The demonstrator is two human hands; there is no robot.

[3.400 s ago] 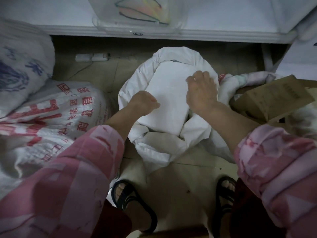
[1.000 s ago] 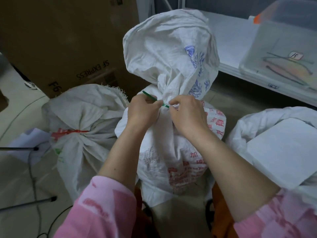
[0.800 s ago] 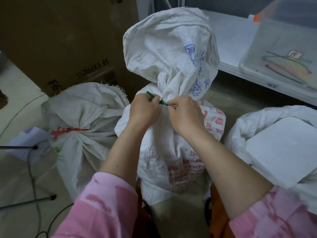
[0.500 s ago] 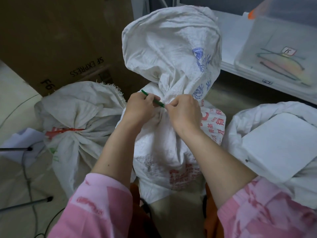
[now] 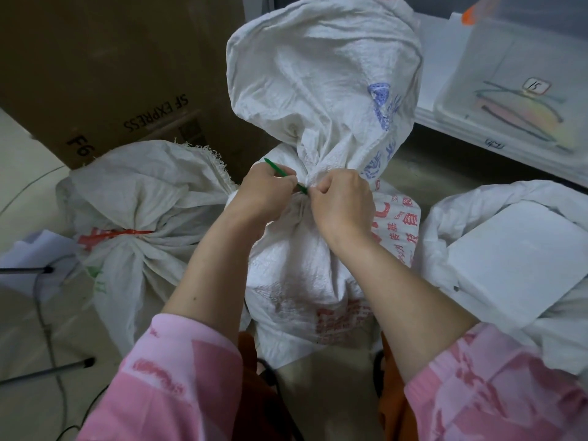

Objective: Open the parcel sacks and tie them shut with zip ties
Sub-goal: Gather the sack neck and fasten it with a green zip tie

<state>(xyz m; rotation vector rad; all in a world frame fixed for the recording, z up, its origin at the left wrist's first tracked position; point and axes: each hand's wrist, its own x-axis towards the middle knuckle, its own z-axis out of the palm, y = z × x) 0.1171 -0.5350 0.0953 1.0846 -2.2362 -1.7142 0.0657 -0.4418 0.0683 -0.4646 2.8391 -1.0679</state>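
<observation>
A white woven sack (image 5: 305, 275) with red print stands on the floor between my knees, its gathered top flaring upward with blue print. A green zip tie (image 5: 283, 174) runs round the bunched neck. My left hand (image 5: 267, 192) grips the tie's free tail, which sticks out up and left past my fingers. My right hand (image 5: 342, 202) pinches the tie at the neck, right beside the left hand. The tie's head is hidden under my fingers.
A second sack (image 5: 140, 218) tied with a red tie (image 5: 133, 232) leans at the left. An open white sack (image 5: 509, 259) with a flat white parcel lies at the right. A brown cardboard box (image 5: 111, 74) stands behind; a clear plastic bin (image 5: 521, 84) sits on a white shelf. Cables and a rod (image 5: 44, 372) cross the floor at left.
Earlier my hands pressed a parcel in the open sack; they now work on the upright sack. Over the last second the green tail has stayed gripped as both hands hold close at the neck.
</observation>
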